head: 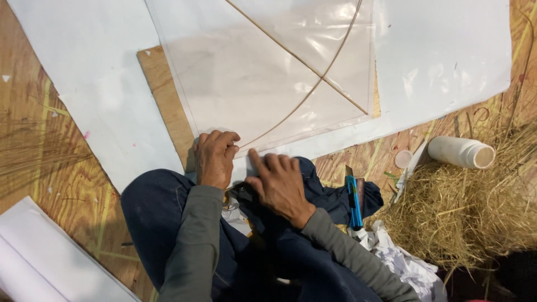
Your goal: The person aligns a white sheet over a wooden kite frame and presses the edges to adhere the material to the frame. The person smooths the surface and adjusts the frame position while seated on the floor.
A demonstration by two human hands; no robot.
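From the head camera, a white plastic bottle (460, 152) is lying on its side at the right, open mouth pointing right, resting against a heap of dry straw (470, 212); its small round cap (403, 159) is sitting just left of it on the plywood floor (61, 168). No label is showing on the bottle. A blue utility knife (353, 200) is lying near the person's right knee, blade end pointing far, with crumpled white paper (403, 263) near it.

The translucent plastic sheet (263, 72) is lying flat over a plywood board (165, 106) and large white paper (100, 84), its near corner reaching the hands. Two thin sticks are crossing on it, one straight (296, 56), one bowed (319, 84).

The left hand (215, 158) is curling closed, pinching what looks like the sheet's near edge. The right hand (279, 182) is pressing beside it, forefinger extended, the other fingers loosely bent, holding nothing that can be made out. More white paper (33, 263) is lying at the near left.
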